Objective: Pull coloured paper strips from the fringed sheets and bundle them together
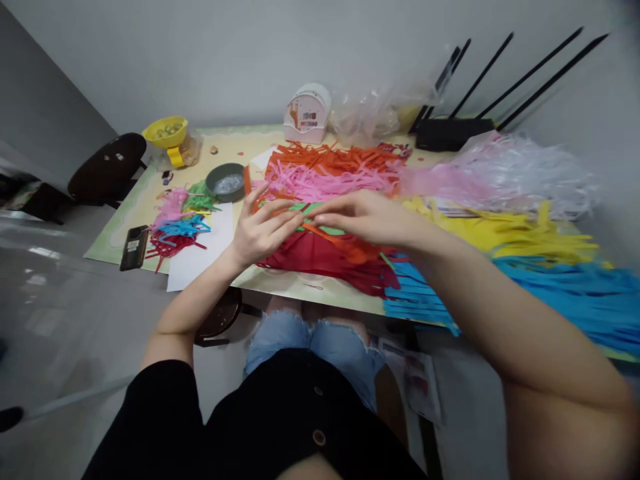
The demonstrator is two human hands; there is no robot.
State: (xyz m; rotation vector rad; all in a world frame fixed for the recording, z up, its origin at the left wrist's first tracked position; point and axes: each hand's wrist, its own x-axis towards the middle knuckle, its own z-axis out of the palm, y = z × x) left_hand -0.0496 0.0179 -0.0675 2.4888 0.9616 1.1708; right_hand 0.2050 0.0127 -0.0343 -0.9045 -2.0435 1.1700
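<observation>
My left hand (263, 230) and my right hand (353, 213) meet fingertip to fingertip over the middle of the table. Both pinch at an orange paper strip (323, 233), which trails out below the fingertips toward the right. The exact grip is partly hidden by the fingers. More orange (247, 180) stands up beside my left index finger. Beneath the hands lie green strips (330, 219) and a pile of dark red strips (313, 257). Pink strips (335, 180) and orange-red strips (345, 159) are heaped just behind.
Yellow strips (500, 230) and blue strips (570, 293) spread at right, with white shreds (535, 173) behind. At left are a dark bowl (217, 180), small coloured bundles (177, 227), white paper (200, 257) and a phone (134, 248). A black router (450, 135) stands against the wall.
</observation>
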